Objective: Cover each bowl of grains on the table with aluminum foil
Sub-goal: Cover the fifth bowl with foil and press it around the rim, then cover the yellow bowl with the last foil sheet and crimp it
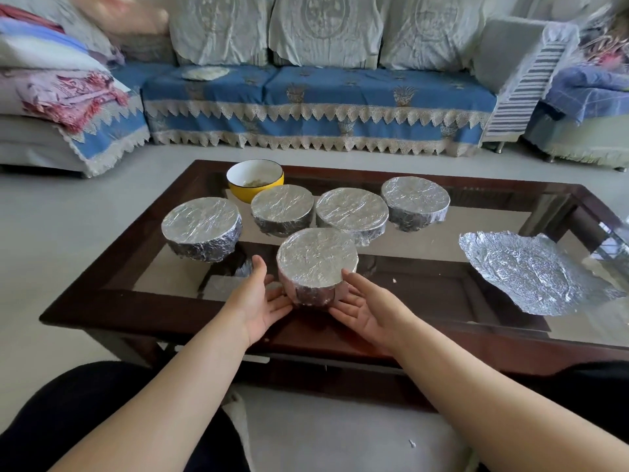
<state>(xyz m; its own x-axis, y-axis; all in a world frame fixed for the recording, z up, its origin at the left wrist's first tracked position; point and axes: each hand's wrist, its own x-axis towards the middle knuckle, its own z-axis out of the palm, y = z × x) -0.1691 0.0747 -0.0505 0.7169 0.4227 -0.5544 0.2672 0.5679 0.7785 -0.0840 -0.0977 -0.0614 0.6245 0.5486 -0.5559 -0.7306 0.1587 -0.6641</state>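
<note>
Five foil-covered bowls stand on the table [102,298]: far left [201,228], middle left [282,208], middle right [352,212], far right [414,202], and nearest [317,264]. One uncovered yellow bowl [255,180] stands behind them, holding a little grain. One loose sheet of crumpled aluminum foil [534,272] lies at the right. Two hands are in view: left hand [262,301] and right hand [369,310].

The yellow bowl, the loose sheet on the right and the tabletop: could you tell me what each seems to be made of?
Yellow bowl: probably glazed ceramic or enamel, glossy yellow outside, white inside; the look leaves it open.
Loose sheet: aluminum foil, silvery, finely crinkled.
Tabletop: a clear glass panel, reflective and see-through, in a dark glossy frame, likely lacquered wood.
</note>
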